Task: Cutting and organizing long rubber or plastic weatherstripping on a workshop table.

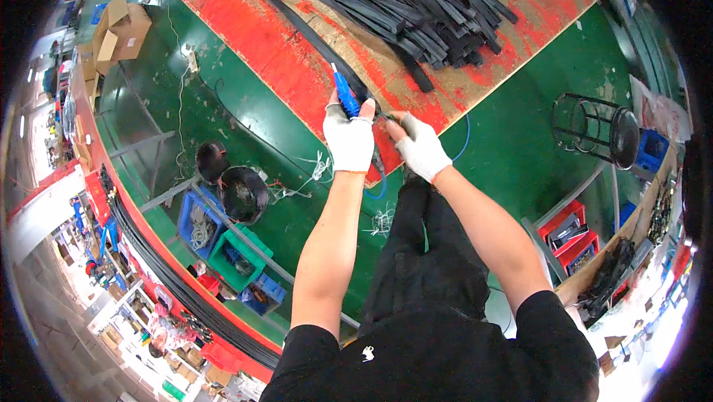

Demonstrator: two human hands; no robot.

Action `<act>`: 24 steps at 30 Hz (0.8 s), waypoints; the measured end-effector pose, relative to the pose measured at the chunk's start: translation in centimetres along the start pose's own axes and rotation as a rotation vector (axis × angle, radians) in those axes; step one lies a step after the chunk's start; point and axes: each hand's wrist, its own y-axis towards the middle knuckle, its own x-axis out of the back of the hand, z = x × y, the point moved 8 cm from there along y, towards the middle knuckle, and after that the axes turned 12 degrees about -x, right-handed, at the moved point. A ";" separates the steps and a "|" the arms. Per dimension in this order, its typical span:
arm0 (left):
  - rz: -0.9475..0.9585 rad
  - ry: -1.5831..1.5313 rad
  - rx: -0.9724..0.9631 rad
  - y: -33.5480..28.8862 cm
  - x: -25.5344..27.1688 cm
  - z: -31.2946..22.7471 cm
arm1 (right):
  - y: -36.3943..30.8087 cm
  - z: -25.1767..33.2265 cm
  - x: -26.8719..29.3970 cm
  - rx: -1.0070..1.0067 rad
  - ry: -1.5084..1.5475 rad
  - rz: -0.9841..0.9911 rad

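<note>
At the near corner of the table, my left hand (pixel 349 134), in a white glove with bare fingertips, is closed around a blue-handled tool (pixel 344 92). The tool has a thin pale tip that points away from me; its exact kind does not show. Beneath the tool, the end of a long black strip (pixel 327 51) reaches my left thumb. My right hand (pixel 417 146), gloved the same way, has its thumb and fingers pinched together beside that strip end. Whatever is between those fingertips is too small to make out.
A large pile of black strips (pixel 438 19) covers the far part of the worn red table (pixel 252 38). A blue hose (pixel 466 140) hangs by its edge. Crates (pixel 236 257) and a black bucket (pixel 243 195) stand left, a stool (pixel 622 138) right.
</note>
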 end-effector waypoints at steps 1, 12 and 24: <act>0.008 -0.011 -0.029 0.0 -0.3 -0.5 | -0.2 -0.9 0.5 0.027 0.052 -0.034; -0.015 -0.020 0.059 -0.7 0.2 -0.2 | 0.9 -1.4 0.0 0.059 0.159 0.006; -0.068 0.155 -0.033 -0.9 2.6 -1.3 | 0.1 -0.8 -2.0 0.095 0.127 0.059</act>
